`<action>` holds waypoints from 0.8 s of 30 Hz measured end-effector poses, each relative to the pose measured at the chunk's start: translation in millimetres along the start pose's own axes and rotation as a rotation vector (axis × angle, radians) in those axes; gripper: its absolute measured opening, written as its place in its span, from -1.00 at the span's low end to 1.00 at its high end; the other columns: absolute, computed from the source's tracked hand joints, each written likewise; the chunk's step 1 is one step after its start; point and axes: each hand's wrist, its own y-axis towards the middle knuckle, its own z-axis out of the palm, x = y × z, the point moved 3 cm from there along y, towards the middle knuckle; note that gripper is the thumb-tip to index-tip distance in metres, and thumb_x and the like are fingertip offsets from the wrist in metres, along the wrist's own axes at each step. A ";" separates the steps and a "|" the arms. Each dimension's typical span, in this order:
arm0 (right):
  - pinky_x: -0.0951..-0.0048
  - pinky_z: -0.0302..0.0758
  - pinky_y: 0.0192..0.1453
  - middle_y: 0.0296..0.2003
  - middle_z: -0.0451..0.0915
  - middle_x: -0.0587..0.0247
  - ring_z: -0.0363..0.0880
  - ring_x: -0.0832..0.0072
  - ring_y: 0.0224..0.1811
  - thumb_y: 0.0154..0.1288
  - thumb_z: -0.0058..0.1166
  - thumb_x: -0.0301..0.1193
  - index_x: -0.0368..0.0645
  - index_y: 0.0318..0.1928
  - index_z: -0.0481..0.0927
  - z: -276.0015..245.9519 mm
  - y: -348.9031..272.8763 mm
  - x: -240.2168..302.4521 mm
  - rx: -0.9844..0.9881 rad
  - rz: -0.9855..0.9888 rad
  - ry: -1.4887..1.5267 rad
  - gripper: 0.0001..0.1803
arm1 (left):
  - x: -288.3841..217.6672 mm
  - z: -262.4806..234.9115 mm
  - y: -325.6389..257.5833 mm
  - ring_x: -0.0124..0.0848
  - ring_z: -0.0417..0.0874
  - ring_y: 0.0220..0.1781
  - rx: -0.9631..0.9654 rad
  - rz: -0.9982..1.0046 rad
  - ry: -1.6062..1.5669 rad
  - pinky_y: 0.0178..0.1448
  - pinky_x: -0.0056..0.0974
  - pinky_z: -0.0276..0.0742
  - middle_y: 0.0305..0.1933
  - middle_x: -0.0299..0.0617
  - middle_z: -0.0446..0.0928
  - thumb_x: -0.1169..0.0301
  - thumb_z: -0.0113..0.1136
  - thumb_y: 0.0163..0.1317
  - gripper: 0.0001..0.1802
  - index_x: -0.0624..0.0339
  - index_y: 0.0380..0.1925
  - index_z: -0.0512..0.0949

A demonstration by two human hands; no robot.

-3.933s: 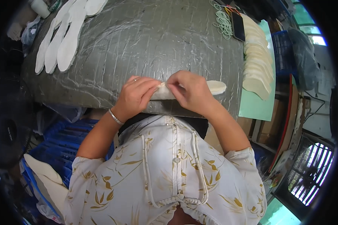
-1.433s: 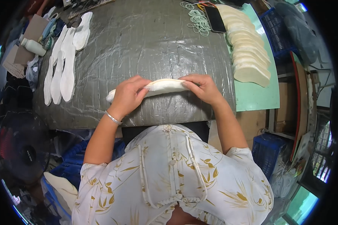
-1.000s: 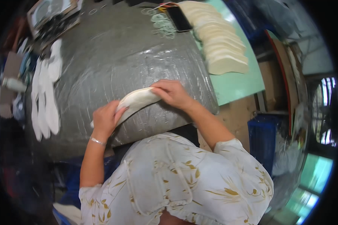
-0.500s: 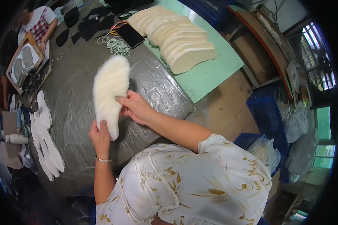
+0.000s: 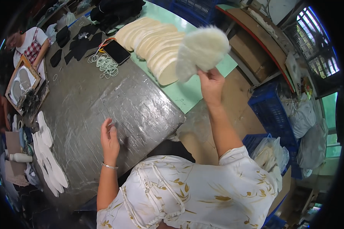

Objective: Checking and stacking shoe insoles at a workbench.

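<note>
A fluffy cream insole (image 5: 202,49) is pinched by its edge in my right hand (image 5: 212,86), raised over the near end of a green board (image 5: 185,100). Just left of it on that board lies a long row of overlapping cream insoles (image 5: 156,47); the held one covers part of the row's near end. My left hand (image 5: 110,139) hovers above the grey plastic-covered table (image 5: 141,103), fingers apart, holding nothing.
On the table lie a black phone (image 5: 117,52), pale rubber bands (image 5: 105,65) and black cut pieces (image 5: 80,47). White insole shapes (image 5: 47,152) lie at the left edge, near a white bottle (image 5: 21,157). Another person (image 5: 32,42) sits far left. Blue crates (image 5: 273,110) stand at right.
My left hand has let go of the fluffy insole. My right hand has carried it right and away from me, from above the grey table to the green board.
</note>
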 end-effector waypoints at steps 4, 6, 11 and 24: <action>0.31 0.52 0.25 0.17 0.58 -0.07 0.58 0.12 0.22 0.27 0.14 -0.60 -0.18 0.19 0.57 -39.9 7.4 -50.2 -0.018 -0.519 -0.606 -0.55 | -14.5 11.6 -8.7 -0.22 0.54 0.23 -0.018 -0.038 0.013 0.28 -0.15 0.45 0.32 -0.01 0.41 0.30 0.07 0.47 -0.52 0.25 0.31 0.37; 0.23 0.44 0.36 0.39 0.35 -0.09 0.42 0.07 0.38 0.29 0.16 -0.54 -0.22 0.30 0.46 -43.5 -3.3 -99.6 0.189 -0.333 -0.929 -0.46 | -13.0 13.4 -13.9 -0.23 0.55 0.20 -0.034 -0.007 0.054 0.22 -0.17 0.49 0.28 -0.03 0.43 0.35 0.12 0.43 -0.53 0.26 0.28 0.38; 0.15 0.47 0.31 0.35 0.33 -0.13 0.42 -0.06 0.30 0.22 0.22 -0.49 -0.18 0.24 0.49 -48.5 -1.3 -115.2 0.274 -0.336 -0.964 -0.46 | -15.6 8.1 -32.6 -0.28 0.58 0.19 -0.039 0.019 0.126 0.18 -0.25 0.52 0.26 -0.10 0.45 0.44 0.14 0.40 -0.57 0.24 0.25 0.43; 0.21 0.47 0.18 -0.03 0.56 0.05 0.54 0.16 0.02 0.16 0.38 -0.30 -0.23 0.03 0.57 -42.5 66.3 -168.2 0.265 -0.210 -0.948 -0.53 | -5.7 13.3 -58.9 -0.28 0.61 0.06 -0.088 -0.010 0.083 0.03 -0.28 0.59 0.17 -0.09 0.53 0.55 0.23 0.24 -0.71 0.24 -0.02 0.59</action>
